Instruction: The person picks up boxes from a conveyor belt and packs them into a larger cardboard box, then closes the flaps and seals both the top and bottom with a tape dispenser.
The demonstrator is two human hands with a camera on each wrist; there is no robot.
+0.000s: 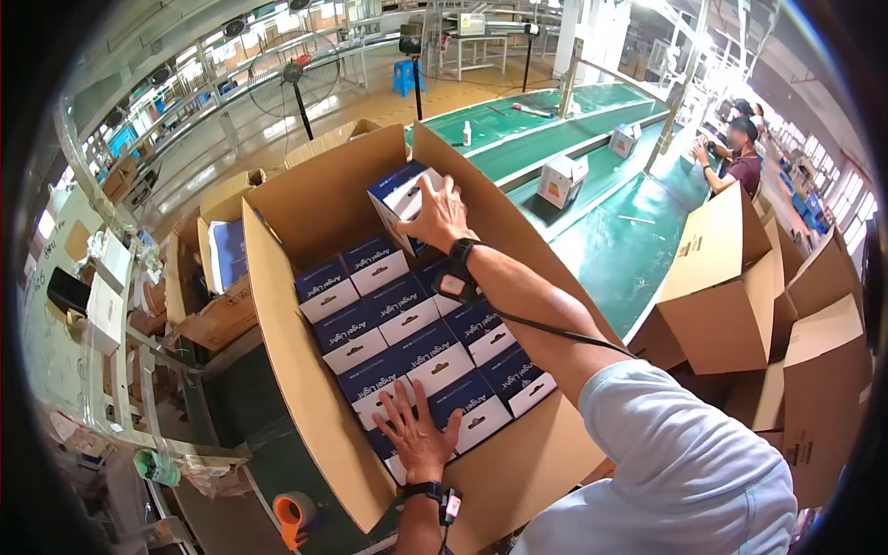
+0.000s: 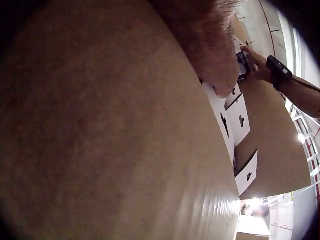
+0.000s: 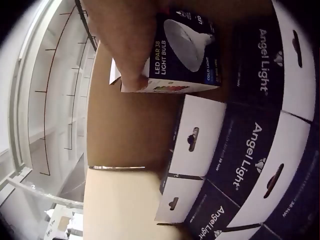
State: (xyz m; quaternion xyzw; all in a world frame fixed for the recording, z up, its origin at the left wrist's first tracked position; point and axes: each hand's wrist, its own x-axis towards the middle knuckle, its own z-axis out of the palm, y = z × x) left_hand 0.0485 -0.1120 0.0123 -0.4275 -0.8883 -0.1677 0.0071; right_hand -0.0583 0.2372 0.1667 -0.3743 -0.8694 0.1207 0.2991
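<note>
A large open carton holds rows of blue-and-white light bulb boxes. At its far corner my right hand grips one bulb box, raised above the neighbouring ones; in the right wrist view this box shows a bulb picture, with fingers on its edge. My left hand lies with spread fingers on the boxes at the near end. The left wrist view shows part of my left hand over white box tops.
Two white boxes stand on the green conveyor at the right, where a person sits. Empty cartons are stacked at the right. An orange tape dispenser lies at the lower left, and another carton stands behind.
</note>
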